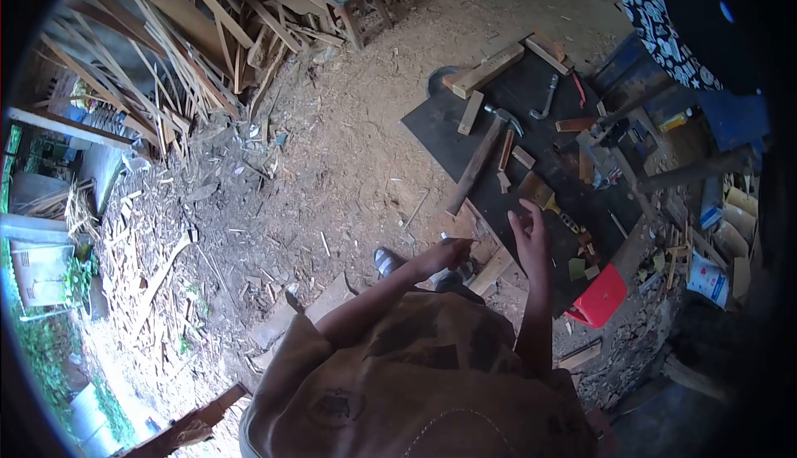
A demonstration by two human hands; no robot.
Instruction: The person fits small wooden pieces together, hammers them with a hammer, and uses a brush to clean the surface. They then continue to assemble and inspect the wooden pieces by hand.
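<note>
My left hand is held in front of my body, its fingers curled together; whether something small is between them I cannot make out. My right hand is raised over the near edge of a dark board, thumb and fingers apart, holding nothing I can see. Beyond it on the board lie a flat tool with a yellow part, small wood pieces and a long dark wooden bar. Farther off are a claw hammer, a metal tool and a thick wooden block.
A red plastic container stands at the board's near right corner. Long planks lean at the back left beside a small stool. Wood shavings and scraps cover the ground. A person in patterned clothing is at the upper right.
</note>
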